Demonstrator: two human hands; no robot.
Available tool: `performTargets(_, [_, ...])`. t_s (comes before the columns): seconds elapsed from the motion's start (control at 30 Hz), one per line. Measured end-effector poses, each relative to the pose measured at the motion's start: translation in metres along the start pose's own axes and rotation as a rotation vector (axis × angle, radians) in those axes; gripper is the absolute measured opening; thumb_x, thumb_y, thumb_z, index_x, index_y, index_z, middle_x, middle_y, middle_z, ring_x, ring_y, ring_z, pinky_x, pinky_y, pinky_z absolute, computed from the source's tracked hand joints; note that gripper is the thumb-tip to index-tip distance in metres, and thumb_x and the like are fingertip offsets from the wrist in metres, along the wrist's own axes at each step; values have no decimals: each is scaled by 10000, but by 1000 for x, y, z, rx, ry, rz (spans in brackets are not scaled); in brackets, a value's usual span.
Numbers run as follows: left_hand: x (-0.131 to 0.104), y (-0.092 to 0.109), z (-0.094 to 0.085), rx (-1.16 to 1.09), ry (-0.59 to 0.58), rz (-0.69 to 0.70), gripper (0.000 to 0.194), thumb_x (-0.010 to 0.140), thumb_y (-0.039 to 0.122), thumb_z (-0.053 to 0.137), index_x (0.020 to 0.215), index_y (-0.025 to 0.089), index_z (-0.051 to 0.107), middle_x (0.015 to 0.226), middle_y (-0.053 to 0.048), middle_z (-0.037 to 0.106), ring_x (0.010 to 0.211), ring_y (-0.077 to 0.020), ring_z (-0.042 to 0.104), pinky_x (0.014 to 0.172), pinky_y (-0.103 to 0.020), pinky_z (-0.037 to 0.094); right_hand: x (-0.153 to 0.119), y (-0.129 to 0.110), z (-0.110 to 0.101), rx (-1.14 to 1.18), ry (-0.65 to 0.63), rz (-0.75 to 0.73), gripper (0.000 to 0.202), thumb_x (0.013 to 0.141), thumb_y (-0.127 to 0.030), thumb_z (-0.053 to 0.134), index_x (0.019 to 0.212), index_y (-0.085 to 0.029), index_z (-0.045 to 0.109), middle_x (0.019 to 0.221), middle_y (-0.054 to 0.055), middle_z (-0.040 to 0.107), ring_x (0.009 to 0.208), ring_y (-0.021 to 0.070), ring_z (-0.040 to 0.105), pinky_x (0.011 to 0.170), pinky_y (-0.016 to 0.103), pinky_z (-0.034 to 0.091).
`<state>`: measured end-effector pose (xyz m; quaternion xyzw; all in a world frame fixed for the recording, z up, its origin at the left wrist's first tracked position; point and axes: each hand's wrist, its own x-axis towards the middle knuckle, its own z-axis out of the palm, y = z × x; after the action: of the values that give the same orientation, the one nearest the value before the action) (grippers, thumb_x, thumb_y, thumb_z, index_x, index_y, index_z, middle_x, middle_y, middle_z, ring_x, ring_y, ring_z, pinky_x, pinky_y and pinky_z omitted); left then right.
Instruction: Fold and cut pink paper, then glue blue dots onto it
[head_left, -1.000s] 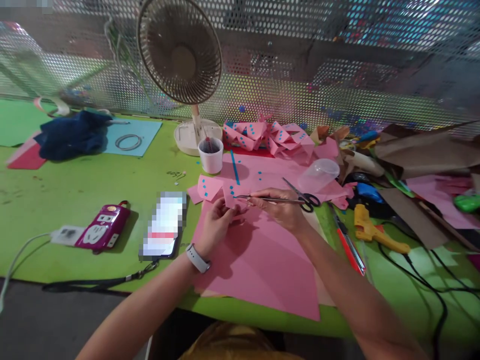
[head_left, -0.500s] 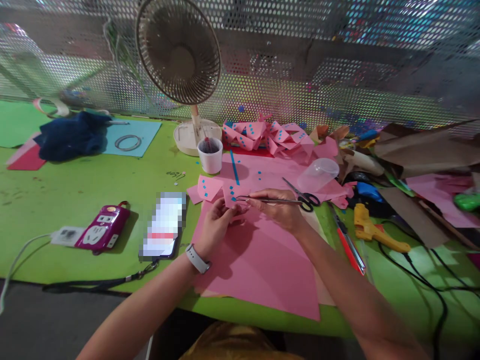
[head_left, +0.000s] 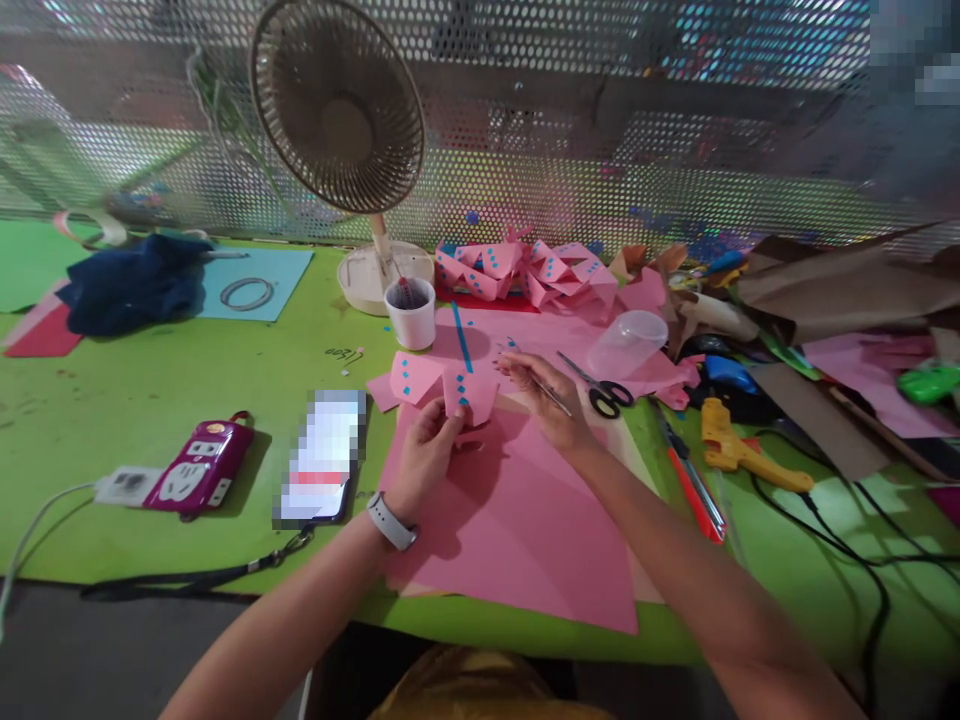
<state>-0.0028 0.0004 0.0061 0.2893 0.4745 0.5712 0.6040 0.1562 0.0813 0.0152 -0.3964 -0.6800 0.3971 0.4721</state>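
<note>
My left hand (head_left: 426,445) pinches the lower edge of a folded pink paper piece (head_left: 478,392) that carries small blue squares in rows. The right hand (head_left: 551,405) is closed on metal tweezers (head_left: 553,390), whose tips lie by small blue squares (head_left: 511,343) on the pink sheet behind. A thin blue strip (head_left: 462,338) rests left of those tips. Beneath both hands spreads a large pink paper sheet (head_left: 517,540). Black-handled scissors (head_left: 609,398) lie just right of my right hand.
Folded pink papers with blue squares (head_left: 540,265) are heaped behind. A white cup (head_left: 411,325) stands before the fan (head_left: 341,130). On the left lie a phone (head_left: 319,455) and a purple power strip (head_left: 204,465); on the right, a red cutter (head_left: 694,490) and yellow glue gun (head_left: 739,450).
My right hand has moved the tweezers away from the folded paper, back toward the loose blue squares. The left hand keeps its hold. The view has shifted slightly.
</note>
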Motion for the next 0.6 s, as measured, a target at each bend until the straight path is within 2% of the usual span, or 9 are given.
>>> performTargets(0.1, [0,0,0,37,-20,22,329,747,465,728,866,194,585,837,6,568,767,-151,612,685,-308,576,-2,-1,2,-63,-89,8,296,908,-455,568,1071,-233,675,1082,47,714,1043,198,643,916,324,479])
performTargets(0.23, [2,-3,1,73,-53,65,300,762,450,717,852,195,587,807,8,563,700,-132,578,676,-304,565,-5,-2,5,-88,-156,-15,274,869,-409,621,1065,-221,656,1037,44,696,942,187,634,850,308,478])
performTargets(0.43, [-3,0,2,102,-84,80,269,782,430,701,915,207,629,846,-17,617,784,-177,623,712,-320,560,-3,-3,7,6,-165,40,233,834,-375,633,993,-206,656,874,20,640,829,163,569,773,289,458])
performTargets(0.6, [-7,5,4,138,-71,126,262,797,432,690,931,207,679,892,-25,658,823,-189,631,725,-301,540,-3,-6,8,74,-164,59,248,814,-388,649,979,-204,662,846,13,625,797,155,554,755,285,454])
